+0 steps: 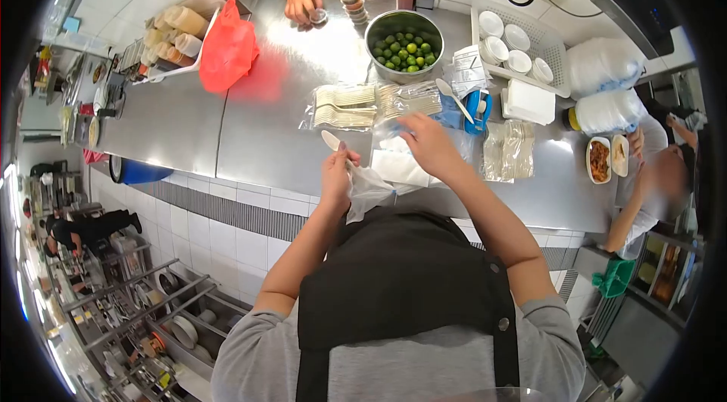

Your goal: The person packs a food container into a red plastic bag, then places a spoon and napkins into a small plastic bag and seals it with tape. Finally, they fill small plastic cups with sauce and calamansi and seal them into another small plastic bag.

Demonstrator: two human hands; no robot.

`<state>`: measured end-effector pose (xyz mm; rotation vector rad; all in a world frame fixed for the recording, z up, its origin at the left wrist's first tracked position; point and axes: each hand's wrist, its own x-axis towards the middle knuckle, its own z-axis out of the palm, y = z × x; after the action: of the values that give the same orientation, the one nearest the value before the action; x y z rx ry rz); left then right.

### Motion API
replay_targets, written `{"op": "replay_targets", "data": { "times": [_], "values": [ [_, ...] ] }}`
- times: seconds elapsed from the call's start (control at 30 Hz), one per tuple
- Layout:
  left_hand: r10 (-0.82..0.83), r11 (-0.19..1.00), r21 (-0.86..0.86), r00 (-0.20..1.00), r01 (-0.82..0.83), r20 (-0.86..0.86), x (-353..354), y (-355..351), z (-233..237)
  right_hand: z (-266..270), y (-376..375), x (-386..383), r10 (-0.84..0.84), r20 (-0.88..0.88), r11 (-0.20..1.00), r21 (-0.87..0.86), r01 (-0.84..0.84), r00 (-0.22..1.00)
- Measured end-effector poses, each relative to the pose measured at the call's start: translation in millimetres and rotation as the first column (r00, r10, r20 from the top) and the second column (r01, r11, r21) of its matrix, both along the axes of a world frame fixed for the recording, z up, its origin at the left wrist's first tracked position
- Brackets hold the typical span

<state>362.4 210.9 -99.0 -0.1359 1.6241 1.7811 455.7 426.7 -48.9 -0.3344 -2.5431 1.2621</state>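
My left hand (pixel 338 178) is closed around a pale spoon (pixel 331 140), its bowl sticking up past the fingers, and a thin clear plastic bag (pixel 368 188) hangs from the same hand. To the right, my right hand (pixel 429 142) hovers over clear plastic and white napkins (pixel 401 168), fingers partly stretched and apart; it is slightly blurred. Beyond the hands lie a plastic-wrapped bundle of pale forks (pixel 344 106) and another cutlery bundle (pixel 409 101). A loose pale spoon (pixel 453 99) rests beside a blue tape dispenser (pixel 478 111). More wrapped cutlery (pixel 508 150) lies right of my right hand.
A steel pot of green limes (pixel 404 46) stands behind the cutlery. Across the counter, another person's hands (pixel 304 2) are near stacked sauce cups (pixel 351 0). A red bag (pixel 229 50) is left; a white basket of tubs (pixel 522 38) and filled food box (pixel 599 160) are right.
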Motion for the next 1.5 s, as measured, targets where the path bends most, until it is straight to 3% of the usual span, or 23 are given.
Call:
{"op": "replay_targets", "data": {
  "times": [0.1,0.2,0.3,0.6,0.73,0.83,1.0,1.07,1.2,1.33,1.43,1.5],
  "values": [
    [-0.058,0.998,-0.025,0.998,0.058,-0.005,-9,-11,3,-32,-14,-60,-0.036,-0.070,0.996,0.073,0.041,0.997],
    [-0.090,0.996,-0.028,0.996,0.091,0.003,-15,-17,7,-76,-16,-101,-0.109,0.370,0.942,0.335,-0.023,0.923],
    [-0.082,0.996,-0.048,0.997,0.082,0.003,-26,-30,9,-86,-30,-111,-0.216,0.292,0.914,0.397,0.088,0.931],
    [-0.110,0.994,-0.016,0.994,0.110,-0.006,-57,-50,-7,-89,-21,-99,-0.225,0.183,0.963,0.194,0.189,0.957],
    [-0.180,0.984,-0.013,0.982,0.180,-0.057,-66,-35,-6,-35,-13,-53,-0.286,0.208,0.956,0.134,0.262,0.935],
    [-0.268,0.963,-0.021,0.962,0.267,-0.057,-66,-19,1,-29,-6,-24,-0.355,0.161,0.895,-0.226,0.385,0.921],
    [-0.426,0.905,-0.018,0.903,0.426,-0.051,-63,20,-5,-95,-5,-30,-0.275,0.060,0.946,-0.163,0.281,0.960],
    [-0.391,0.920,0.002,0.918,0.392,-0.069,-62,33,-14,-78,-22,-42,-0.193,-0.031,0.981,-0.037,0.192,0.981],
    [-0.086,0.996,0.025,0.992,0.088,-0.092,-79,45,-87,-31,-35,-39,-0.255,-0.140,0.957,0.107,0.271,0.957],
    [-0.133,0.990,-0.072,0.982,0.124,-0.135,-94,38,-73,-5,-16,-5,-0.446,-0.201,0.870,0.132,0.475,0.872],
    [-0.209,0.978,-0.014,0.971,0.209,-0.113,-91,36,-39,31,-9,18,-0.567,-0.050,0.822,-0.096,0.562,0.822],
    [-0.338,0.937,0.065,0.937,0.344,-0.093,-84,39,-6,58,-15,14,-0.573,-0.156,0.819,-0.127,0.559,0.804]
  ]
}}
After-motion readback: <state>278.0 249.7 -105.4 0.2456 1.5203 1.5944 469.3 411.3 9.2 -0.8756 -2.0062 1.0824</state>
